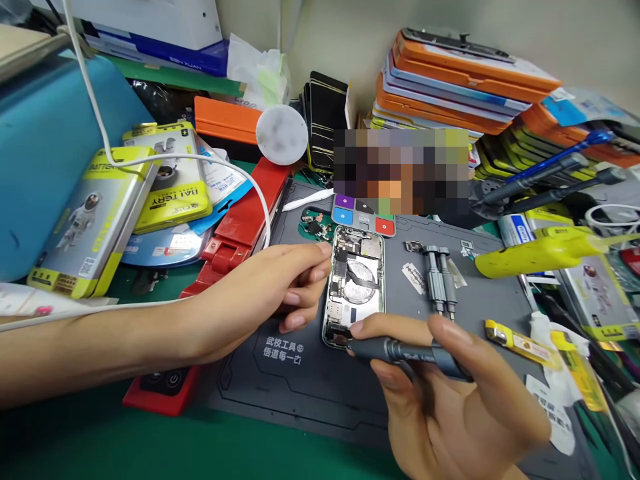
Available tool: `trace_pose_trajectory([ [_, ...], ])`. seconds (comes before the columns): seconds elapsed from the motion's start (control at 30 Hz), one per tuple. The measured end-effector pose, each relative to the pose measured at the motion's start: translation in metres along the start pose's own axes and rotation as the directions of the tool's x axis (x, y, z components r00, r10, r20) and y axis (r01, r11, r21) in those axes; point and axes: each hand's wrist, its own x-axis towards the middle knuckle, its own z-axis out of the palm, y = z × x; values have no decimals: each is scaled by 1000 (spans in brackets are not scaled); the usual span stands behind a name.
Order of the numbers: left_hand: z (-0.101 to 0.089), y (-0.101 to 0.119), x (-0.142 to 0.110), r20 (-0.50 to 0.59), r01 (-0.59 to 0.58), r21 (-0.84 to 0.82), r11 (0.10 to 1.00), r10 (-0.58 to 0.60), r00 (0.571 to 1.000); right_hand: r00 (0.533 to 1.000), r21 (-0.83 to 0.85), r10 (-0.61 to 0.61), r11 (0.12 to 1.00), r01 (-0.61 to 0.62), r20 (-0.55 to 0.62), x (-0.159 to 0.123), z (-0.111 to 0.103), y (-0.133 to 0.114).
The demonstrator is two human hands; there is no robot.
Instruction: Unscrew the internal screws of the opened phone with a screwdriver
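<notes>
An opened smartphone (pixel 361 283) lies on the dark grey work mat (pixel 310 400), its inner parts and a round silver coil exposed. My left hand (pixel 270 287) is closed, fingers curled, with the thumb and index fingertips against the phone's upper left edge. In my right hand (pixel 470 407) a dark grey screwdriver (pixel 410 353) is gripped, tilted nearly flat. Its tip end points at the phone's bottom edge; the tip itself is hard to make out. My right index fingertip touches the phone's lower part.
Two more screwdrivers (pixel 440 280) and a razor blade (pixel 414 278) lie right of the phone. A coloured tray (pixel 364 212) sits behind it. A yellow bottle (pixel 535 257) stands out at right. Battery boxes (pixel 85 227) crowd the left, near a white cable (pixel 200 158) and red stand (pixel 240 233).
</notes>
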Motion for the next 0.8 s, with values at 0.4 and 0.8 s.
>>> trace_pose_trajectory([
  [0.4,0,-1,1,51,-30,6,1000,30,998,993,55,77,995,-82,88,-12,1,0],
  [0.8,-3,-12,1,61,-7,205,979,-6,998,969,194,240,955,-225,-61,-2,-4,-7],
])
